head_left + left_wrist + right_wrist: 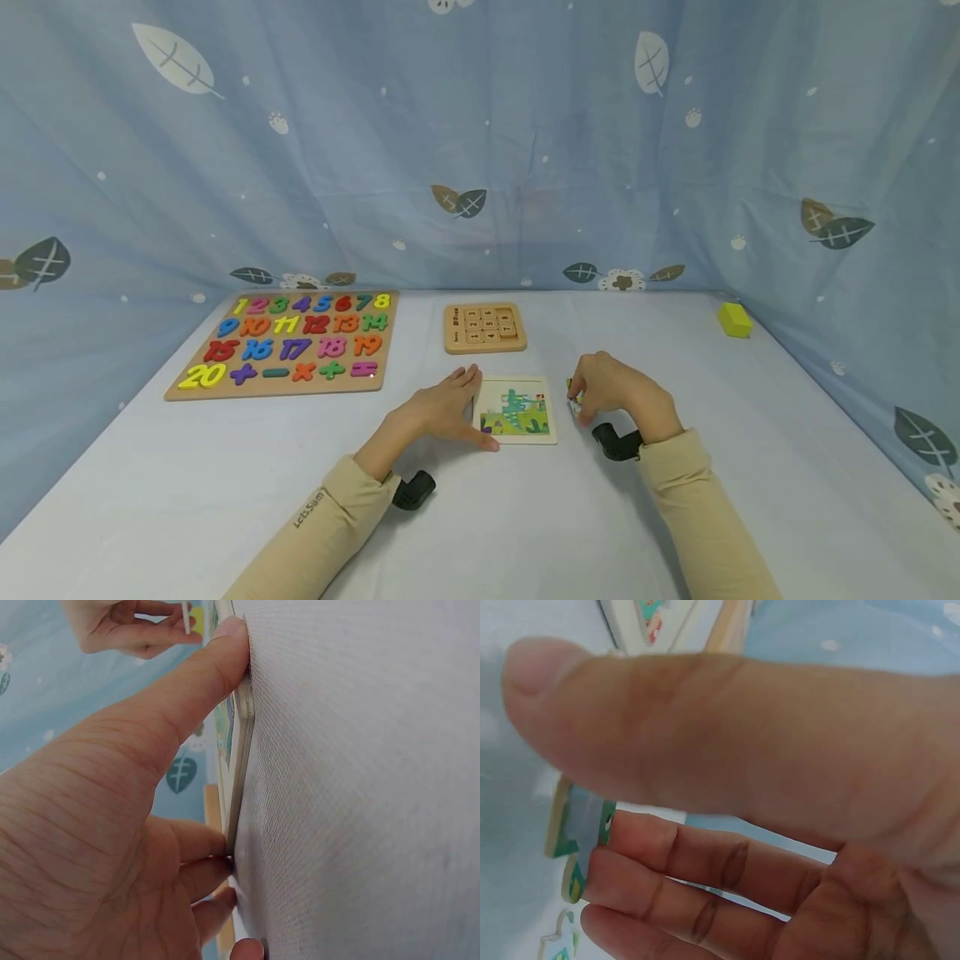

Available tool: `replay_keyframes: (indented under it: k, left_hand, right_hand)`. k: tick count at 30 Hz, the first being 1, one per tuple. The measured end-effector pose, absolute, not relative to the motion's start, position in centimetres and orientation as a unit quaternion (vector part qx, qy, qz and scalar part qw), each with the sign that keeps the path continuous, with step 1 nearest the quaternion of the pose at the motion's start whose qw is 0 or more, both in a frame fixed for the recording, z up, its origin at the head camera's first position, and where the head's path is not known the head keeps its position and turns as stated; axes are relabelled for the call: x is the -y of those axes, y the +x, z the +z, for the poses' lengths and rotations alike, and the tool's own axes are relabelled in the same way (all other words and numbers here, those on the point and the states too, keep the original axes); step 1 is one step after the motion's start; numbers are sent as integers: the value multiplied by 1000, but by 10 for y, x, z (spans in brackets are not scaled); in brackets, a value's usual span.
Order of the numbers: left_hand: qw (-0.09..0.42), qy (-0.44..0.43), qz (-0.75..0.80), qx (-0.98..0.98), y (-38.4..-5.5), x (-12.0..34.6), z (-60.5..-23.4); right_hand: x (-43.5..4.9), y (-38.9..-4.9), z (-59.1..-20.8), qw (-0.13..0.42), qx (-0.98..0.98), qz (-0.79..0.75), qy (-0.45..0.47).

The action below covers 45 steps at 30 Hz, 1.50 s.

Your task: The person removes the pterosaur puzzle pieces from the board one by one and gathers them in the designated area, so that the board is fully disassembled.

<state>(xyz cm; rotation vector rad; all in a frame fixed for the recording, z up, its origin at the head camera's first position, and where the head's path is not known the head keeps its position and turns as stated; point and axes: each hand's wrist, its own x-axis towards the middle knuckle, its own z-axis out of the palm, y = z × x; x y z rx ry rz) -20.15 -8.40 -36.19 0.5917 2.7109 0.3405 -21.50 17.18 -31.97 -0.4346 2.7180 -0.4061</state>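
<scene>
A small square jigsaw board [515,409] with a pale frame and a green and teal picture lies on the white table. My left hand [442,408] rests at its left side, thumb on the near edge and fingers spread along the left edge. In the left wrist view, that thumb touches the frame [240,750] near one corner. Right of the board, my right hand [618,387] pinches a thin puzzle piece [581,825], stood on edge; the thumb hides part of it. Another puzzle piece [557,939] lies below it in the right wrist view.
A wooden number board [277,346] with coloured numerals lies at the back left. Behind the jigsaw board is a wooden sliding number puzzle [485,327]. A yellow-green block [734,320] sits at the far right, near the blue curtain [517,150].
</scene>
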Motion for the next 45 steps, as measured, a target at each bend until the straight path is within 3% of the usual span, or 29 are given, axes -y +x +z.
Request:
replay_keyframes:
  k: [35,45]
  left_hand:
    - [170,213,120,-955,-201,84,-364]
    - [171,208,120,-956,-202,84,-363]
  right_hand:
    - [-175,-213,-316,172,-961,-150,-154]
    - [-154,-217,-323,105,-953,-184,-215]
